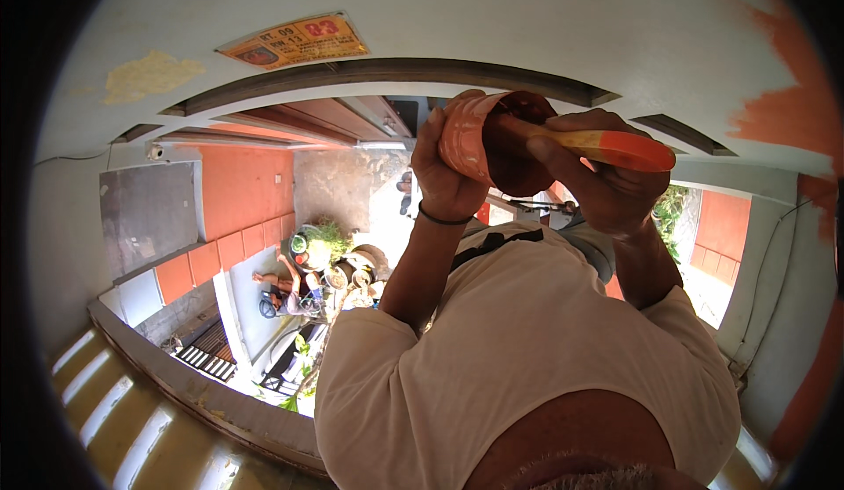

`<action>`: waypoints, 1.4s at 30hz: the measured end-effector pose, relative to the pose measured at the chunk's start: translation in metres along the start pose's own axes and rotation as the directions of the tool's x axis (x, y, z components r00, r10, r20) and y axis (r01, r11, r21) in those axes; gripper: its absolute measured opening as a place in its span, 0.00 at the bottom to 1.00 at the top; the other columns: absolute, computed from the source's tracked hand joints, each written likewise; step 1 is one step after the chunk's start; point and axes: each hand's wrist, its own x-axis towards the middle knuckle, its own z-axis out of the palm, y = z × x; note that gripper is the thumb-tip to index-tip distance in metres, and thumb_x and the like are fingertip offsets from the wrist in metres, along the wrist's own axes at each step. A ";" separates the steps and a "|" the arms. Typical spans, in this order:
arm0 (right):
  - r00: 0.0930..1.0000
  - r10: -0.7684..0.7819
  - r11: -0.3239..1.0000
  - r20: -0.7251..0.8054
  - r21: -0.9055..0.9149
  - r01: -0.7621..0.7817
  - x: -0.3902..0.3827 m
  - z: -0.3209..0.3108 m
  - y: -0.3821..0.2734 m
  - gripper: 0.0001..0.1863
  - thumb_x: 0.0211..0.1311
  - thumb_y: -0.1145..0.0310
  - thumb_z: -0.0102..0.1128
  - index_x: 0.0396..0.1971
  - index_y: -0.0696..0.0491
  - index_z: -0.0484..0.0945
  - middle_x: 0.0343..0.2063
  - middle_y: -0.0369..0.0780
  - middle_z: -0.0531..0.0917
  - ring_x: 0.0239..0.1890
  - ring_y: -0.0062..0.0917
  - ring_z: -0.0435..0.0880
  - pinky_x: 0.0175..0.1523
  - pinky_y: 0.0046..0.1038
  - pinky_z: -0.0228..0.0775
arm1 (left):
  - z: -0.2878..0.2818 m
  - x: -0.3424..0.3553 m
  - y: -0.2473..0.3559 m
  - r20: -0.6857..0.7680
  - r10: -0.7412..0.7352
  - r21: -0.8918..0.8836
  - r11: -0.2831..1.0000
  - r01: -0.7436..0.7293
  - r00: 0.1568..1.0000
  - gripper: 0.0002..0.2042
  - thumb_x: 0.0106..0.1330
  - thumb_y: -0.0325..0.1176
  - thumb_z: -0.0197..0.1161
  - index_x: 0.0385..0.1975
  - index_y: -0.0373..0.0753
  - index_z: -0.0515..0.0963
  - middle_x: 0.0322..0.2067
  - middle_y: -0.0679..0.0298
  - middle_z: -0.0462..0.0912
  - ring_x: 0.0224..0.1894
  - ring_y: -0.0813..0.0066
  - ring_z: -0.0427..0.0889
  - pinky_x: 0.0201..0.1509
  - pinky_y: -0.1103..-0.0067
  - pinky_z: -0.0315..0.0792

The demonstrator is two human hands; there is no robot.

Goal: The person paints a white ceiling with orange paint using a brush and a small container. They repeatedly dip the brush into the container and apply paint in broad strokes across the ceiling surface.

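With fingers of the right hand [613, 193] pinching a yellow-and-orange brush handle [607, 144], far end in a tilted, plastic-looking orange pot [466, 143], and the left hand's [450, 193] wrapped round it: ngl, best to brace steady and wipe lightly.

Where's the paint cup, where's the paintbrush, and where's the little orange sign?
Paint cup [469, 141]: head view, on its outer wall.
Paintbrush [611, 148]: head view, on its handle.
Orange sign [297, 43]: head view, on its printed middle.
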 end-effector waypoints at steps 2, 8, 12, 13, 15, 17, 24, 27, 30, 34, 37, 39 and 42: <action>1.000 0.000 1.000 -0.008 -0.011 0.000 0.001 0.000 0.001 0.11 0.60 0.79 0.79 0.41 0.63 0.87 0.32 0.42 0.92 0.29 0.18 0.90 0.34 0.20 0.83 | 0.000 0.000 0.000 0.003 0.000 0.033 0.999 0.000 1.000 0.31 0.78 0.53 0.55 0.65 0.29 0.73 0.61 0.52 0.81 0.66 0.59 0.77 0.76 0.63 0.67; 0.985 0.077 0.995 -0.152 -0.047 -0.085 0.000 -0.009 -0.004 0.08 0.61 0.78 0.79 0.38 0.62 0.88 0.31 0.41 0.92 0.29 0.20 0.90 0.35 0.21 0.84 | -0.004 0.001 -0.001 -0.005 0.023 -0.009 1.000 -0.023 1.000 0.30 0.80 0.55 0.49 0.64 0.31 0.77 0.59 0.49 0.84 0.63 0.54 0.82 0.73 0.59 0.73; 0.943 0.213 0.957 -0.254 0.248 -0.150 0.004 -0.024 -0.007 0.08 0.60 0.82 0.77 0.39 0.63 0.88 0.31 0.44 0.91 0.27 0.24 0.89 0.31 0.23 0.83 | -0.009 0.001 -0.001 0.037 0.017 -0.058 0.998 -0.015 0.999 0.31 0.81 0.55 0.49 0.64 0.32 0.76 0.61 0.49 0.83 0.65 0.54 0.80 0.75 0.57 0.70; 0.925 0.256 0.934 -0.280 0.317 -0.162 0.005 -0.025 -0.009 0.08 0.60 0.83 0.76 0.39 0.64 0.88 0.31 0.45 0.91 0.26 0.24 0.89 0.30 0.23 0.83 | -0.010 0.001 -0.001 0.050 0.008 -0.091 0.996 -0.004 0.999 0.31 0.81 0.55 0.49 0.65 0.32 0.76 0.61 0.49 0.83 0.66 0.54 0.80 0.75 0.57 0.69; 0.882 0.345 0.875 -0.322 0.450 -0.178 0.007 -0.026 -0.012 0.08 0.60 0.85 0.74 0.39 0.66 0.87 0.32 0.47 0.90 0.25 0.25 0.88 0.27 0.23 0.83 | -0.012 0.000 -0.002 0.029 0.002 -0.074 0.997 0.000 1.000 0.31 0.81 0.56 0.49 0.65 0.32 0.77 0.61 0.50 0.83 0.66 0.54 0.80 0.75 0.57 0.69; 0.867 0.364 0.857 -0.339 0.487 -0.169 0.007 -0.028 -0.010 0.08 0.60 0.86 0.73 0.39 0.67 0.86 0.32 0.48 0.90 0.24 0.26 0.88 0.26 0.24 0.83 | -0.014 0.000 -0.003 0.029 0.002 -0.094 0.996 0.001 1.000 0.30 0.81 0.56 0.50 0.64 0.32 0.77 0.61 0.50 0.83 0.66 0.55 0.79 0.75 0.57 0.69; 0.891 0.344 0.862 -0.297 0.477 -0.174 0.000 -0.030 -0.009 0.08 0.60 0.85 0.75 0.39 0.66 0.87 0.32 0.47 0.90 0.26 0.25 0.89 0.28 0.22 0.82 | -0.017 -0.001 -0.006 -0.003 0.015 -0.117 0.993 -0.015 1.000 0.29 0.80 0.55 0.52 0.64 0.33 0.78 0.60 0.52 0.84 0.66 0.55 0.80 0.75 0.58 0.69; 0.956 0.175 0.976 -0.236 0.167 -0.137 -0.010 -0.027 -0.002 0.09 0.61 0.82 0.76 0.40 0.64 0.88 0.33 0.43 0.91 0.27 0.24 0.89 0.32 0.21 0.82 | -0.009 -0.003 -0.005 -0.032 0.012 -0.054 0.998 -0.013 0.999 0.29 0.79 0.55 0.52 0.63 0.33 0.78 0.60 0.51 0.84 0.65 0.55 0.81 0.74 0.58 0.71; 0.988 -0.055 0.998 -0.142 -0.040 0.050 -0.012 -0.008 -0.003 0.10 0.61 0.78 0.79 0.40 0.61 0.88 0.31 0.40 0.91 0.28 0.22 0.90 0.34 0.21 0.81 | -0.005 -0.004 -0.004 -0.025 0.000 -0.014 1.000 0.000 1.000 0.30 0.79 0.55 0.52 0.63 0.33 0.78 0.60 0.50 0.84 0.64 0.55 0.82 0.72 0.59 0.73; 0.993 -0.119 0.982 0.021 -0.146 0.121 -0.007 -0.002 -0.001 0.13 0.58 0.74 0.82 0.39 0.60 0.86 0.29 0.42 0.90 0.28 0.23 0.90 0.32 0.24 0.80 | -0.005 -0.004 -0.005 0.005 0.001 0.018 1.000 -0.001 1.000 0.30 0.79 0.55 0.52 0.63 0.32 0.77 0.59 0.49 0.84 0.63 0.55 0.82 0.71 0.60 0.74; 0.987 -0.150 0.975 0.050 -0.158 0.156 -0.003 0.000 0.000 0.12 0.58 0.74 0.82 0.39 0.60 0.87 0.29 0.42 0.90 0.27 0.23 0.90 0.32 0.24 0.80 | -0.006 -0.003 -0.006 -0.027 0.022 0.056 0.998 -0.021 0.999 0.30 0.79 0.55 0.52 0.64 0.32 0.77 0.59 0.49 0.85 0.63 0.54 0.82 0.71 0.60 0.74; 0.990 -0.131 0.977 0.050 -0.162 0.138 -0.003 -0.002 -0.001 0.11 0.59 0.75 0.81 0.39 0.61 0.88 0.30 0.42 0.90 0.28 0.23 0.90 0.32 0.23 0.81 | -0.009 -0.004 -0.006 -0.032 0.016 0.038 0.999 -0.015 0.999 0.30 0.79 0.55 0.52 0.64 0.32 0.77 0.59 0.49 0.85 0.63 0.55 0.82 0.72 0.60 0.74; 0.994 -0.053 0.997 -0.093 -0.052 0.049 -0.007 -0.005 -0.001 0.10 0.60 0.77 0.80 0.39 0.63 0.88 0.31 0.41 0.91 0.29 0.22 0.90 0.33 0.23 0.82 | -0.010 -0.003 -0.006 -0.039 0.018 0.037 0.999 -0.016 0.999 0.30 0.79 0.55 0.52 0.64 0.33 0.77 0.59 0.50 0.84 0.63 0.55 0.82 0.72 0.59 0.73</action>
